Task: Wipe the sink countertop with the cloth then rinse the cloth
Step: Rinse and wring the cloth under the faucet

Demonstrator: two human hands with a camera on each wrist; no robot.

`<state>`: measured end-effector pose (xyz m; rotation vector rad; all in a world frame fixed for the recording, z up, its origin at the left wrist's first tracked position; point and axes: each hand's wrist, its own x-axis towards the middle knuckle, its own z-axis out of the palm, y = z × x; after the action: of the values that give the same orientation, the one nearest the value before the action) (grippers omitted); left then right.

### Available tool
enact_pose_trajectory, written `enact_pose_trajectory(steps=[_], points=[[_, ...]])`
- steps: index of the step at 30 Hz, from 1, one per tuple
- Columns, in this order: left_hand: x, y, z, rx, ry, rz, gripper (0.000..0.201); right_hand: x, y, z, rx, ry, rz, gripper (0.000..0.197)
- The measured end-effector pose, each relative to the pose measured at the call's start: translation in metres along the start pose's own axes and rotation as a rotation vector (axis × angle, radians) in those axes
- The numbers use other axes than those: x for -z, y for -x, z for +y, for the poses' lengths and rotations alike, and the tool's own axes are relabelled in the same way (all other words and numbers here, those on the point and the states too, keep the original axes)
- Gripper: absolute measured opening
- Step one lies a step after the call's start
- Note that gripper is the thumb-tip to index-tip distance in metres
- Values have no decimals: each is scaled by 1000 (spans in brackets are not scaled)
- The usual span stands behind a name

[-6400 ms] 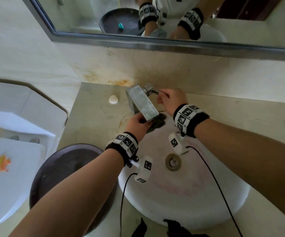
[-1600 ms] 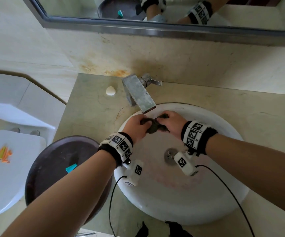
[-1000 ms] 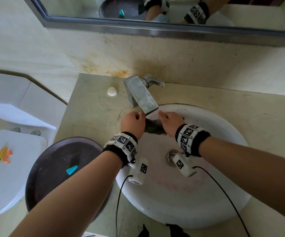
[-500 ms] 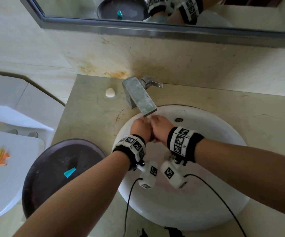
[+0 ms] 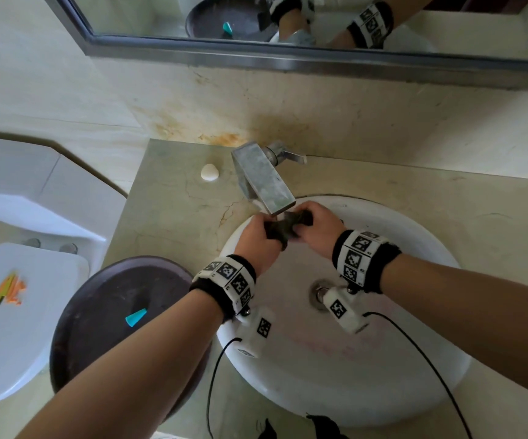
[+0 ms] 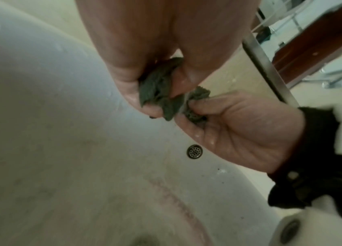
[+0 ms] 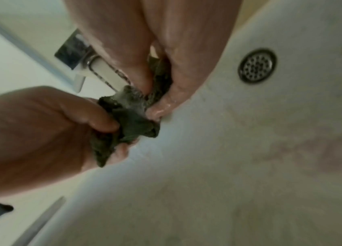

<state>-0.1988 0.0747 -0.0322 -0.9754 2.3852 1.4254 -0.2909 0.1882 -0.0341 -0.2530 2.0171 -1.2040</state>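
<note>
Both hands, left hand (image 5: 258,237) and right hand (image 5: 315,229), grip the cloth (image 5: 285,224) under the tap (image 5: 262,180) at the sink's (image 5: 414,391) back edge; soaked, limp, likely slippery, best bunched firmly

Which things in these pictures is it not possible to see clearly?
- Cloth: head view, mostly covered by the left hand and right hand.
- Faucet outlet: head view, hidden under its own body; blurred in the right wrist view.
- Drain: head view, partly behind the right wrist camera.
</note>
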Motion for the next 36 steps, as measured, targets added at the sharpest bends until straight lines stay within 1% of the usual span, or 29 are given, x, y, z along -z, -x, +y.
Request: enact_pose_trajectory(steps=[1,3,5,6,8,9,10,11,12,13,14,15,16,17,18,19,20,21,22,24,26,28,29,30,31,32,33,34,36], points=[[1,2,0,17,-11,13,18,2,3,-1,35,80,41,26],[2,9,5,20,37,-11,14,4,7,-1,109,176,108,22],[1,9,10,8,67,-78,29,4,12,-1,157,172,169,19],[0,9,11,16,143,-130,33,3,13,2,179,138,175,17],[-2,7,17,30,370,-185,34,2,16,5,228,105,128,13],[-4,6,19,33,470,-174,37,2,18,7,250,86,89,8],[-5,5,21,45,543,-141,44,2,18,9,295,51,50,2],[-7,3,21,58,591,-104,53,1,20,9,327,36,51,8],[-8,2,22,74,612,-76,57,1,20,11,355,20,82,13],[-9,1,22,85,619,-58,57,0,19,13,351,31,140,12],[-9,1,23,84,611,-40,53,-1,17,15,334,51,193,14],[-9,0,23,68,597,-13,41,-3,17,16,282,80,206,29],[-9,1,24,55,582,26,27,-4,15,18,220,75,164,44],[-9,0,23,45,579,63,17,-6,14,16,135,34,74,56],[-10,-1,22,43,587,87,14,-7,15,15,58,-27,-32,63],[-11,-1,20,46,606,98,15,-8,17,12,-7,-97,-134,62],[-12,0,19,56,626,101,16,-8,18,10,-47,-172,-214,54],[-13,1,18,65,652,96,18,-7,18,9,-62,-226,-264,42],[-12,2,18,67,670,93,22,-7,17,7,-49,-239,-272,32],[-10,3,17,46,673,101,31,-6,14,6,-41,-178,-238,29],[-8,5,19,16,643,102,33,-6,12,2,-44,-78,-213,23],[-10,5,22,1,618,99,27,-6,11,-2,-18,80,-185,14],[-11,4,23,-15,601,94,28,-7,11,-5,-4,128,-185,10],[-12,4,25,-29,571,92,36,-8,10,-5,-3,147,-197,7],[-13,1,24,-27,533,95,48,-10,8,-4,3,100,-224,7],[-14,-1,24,-13,488,95,55,-11,8,-4,-4,37,-243,13],[-13,-2,23,0,441,89,53,-13,8,-3,10,11,-251,20],[-12,-3,23,4,403,73,45,-14,10,-7,50,26,-235,24],[-12,-5,23,3,376,66,26,-15,13,-10,132,69,-221,26]])
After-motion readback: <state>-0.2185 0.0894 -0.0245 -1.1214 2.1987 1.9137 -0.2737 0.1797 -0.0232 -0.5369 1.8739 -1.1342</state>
